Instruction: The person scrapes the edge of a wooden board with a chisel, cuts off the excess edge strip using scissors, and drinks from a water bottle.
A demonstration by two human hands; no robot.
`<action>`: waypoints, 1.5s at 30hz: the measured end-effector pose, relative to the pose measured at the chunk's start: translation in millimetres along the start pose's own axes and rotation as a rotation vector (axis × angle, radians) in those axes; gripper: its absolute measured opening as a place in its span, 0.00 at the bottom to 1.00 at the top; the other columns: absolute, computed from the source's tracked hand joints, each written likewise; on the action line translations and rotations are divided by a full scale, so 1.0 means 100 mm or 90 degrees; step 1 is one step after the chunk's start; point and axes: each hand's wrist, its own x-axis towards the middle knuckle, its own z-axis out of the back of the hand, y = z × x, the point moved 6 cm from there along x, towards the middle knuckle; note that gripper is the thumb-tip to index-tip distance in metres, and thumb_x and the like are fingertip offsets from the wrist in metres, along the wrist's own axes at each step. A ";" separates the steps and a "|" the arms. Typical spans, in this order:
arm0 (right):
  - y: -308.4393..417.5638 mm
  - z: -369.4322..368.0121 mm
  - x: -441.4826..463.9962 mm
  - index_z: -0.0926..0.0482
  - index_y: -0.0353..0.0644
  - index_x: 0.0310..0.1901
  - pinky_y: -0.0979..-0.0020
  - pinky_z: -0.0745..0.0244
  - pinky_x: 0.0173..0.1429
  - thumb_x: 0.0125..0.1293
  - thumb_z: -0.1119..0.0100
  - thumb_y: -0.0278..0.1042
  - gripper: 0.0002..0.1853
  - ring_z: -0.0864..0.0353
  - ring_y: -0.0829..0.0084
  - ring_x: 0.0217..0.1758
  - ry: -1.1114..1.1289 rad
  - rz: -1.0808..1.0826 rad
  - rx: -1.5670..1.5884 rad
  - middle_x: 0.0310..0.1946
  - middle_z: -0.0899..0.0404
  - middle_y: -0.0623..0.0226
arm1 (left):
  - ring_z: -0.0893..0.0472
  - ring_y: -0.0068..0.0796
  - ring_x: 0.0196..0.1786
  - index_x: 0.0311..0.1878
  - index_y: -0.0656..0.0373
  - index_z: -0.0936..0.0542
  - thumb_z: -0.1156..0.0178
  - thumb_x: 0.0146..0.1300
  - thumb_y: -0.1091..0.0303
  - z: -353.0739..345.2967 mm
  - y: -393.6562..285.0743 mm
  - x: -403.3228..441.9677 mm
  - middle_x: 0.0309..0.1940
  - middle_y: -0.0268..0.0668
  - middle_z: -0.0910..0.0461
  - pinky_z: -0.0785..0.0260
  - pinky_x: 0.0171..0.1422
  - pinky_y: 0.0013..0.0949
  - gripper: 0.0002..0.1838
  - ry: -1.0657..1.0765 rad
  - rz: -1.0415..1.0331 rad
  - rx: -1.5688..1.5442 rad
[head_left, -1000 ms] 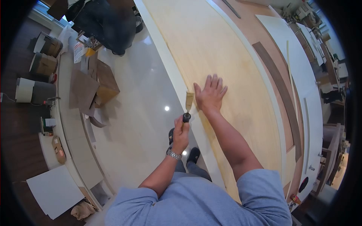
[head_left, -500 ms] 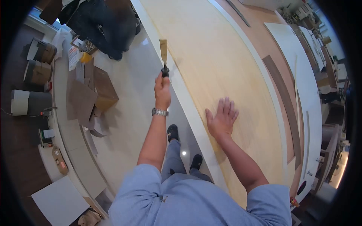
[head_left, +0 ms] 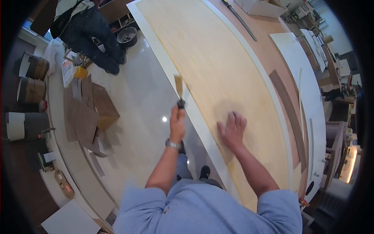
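Note:
In my left hand (head_left: pixel 178 126) is a scraper (head_left: pixel 179 86) with a dark handle and a narrow, flat, yellowish blade, slightly blurred. My fingers are wrapped round the handle, and the blade points away from me over the pale border strip (head_left: pixel 161 64) of a long panel. My right hand (head_left: pixel 233 132) rests on the panel's yellowish wood-coloured surface (head_left: pixel 194 46). Its fingers are bent, the thumb stands apart, and I see nothing held in it.
Another person (head_left: pixel 91 37) stands at the upper left, near a dark bucket (head_left: pixel 127 37). On the floor to the left is a brown cardboard box (head_left: pixel 103 105). A dark curved strip (head_left: pixel 288 113) and a long dark bar (head_left: pixel 241 21) lie beyond the panel's right side.
My left hand has come down and slightly right with the scraper, bringing the blade over the panel's edge. My right hand's fingers have bent from spread. The view has shifted; more of the other person shows.

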 end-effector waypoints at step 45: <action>0.69 -0.10 1.52 0.47 0.47 0.79 0.43 0.69 0.82 0.72 0.61 0.70 0.44 0.62 0.55 0.85 0.005 -0.069 -0.112 0.82 0.56 0.61 | 0.27 0.24 0.43 0.61 0.62 0.28 0.51 0.78 0.66 -0.33 0.18 -1.21 0.40 0.29 0.27 0.32 0.55 0.29 0.14 0.019 0.230 -0.264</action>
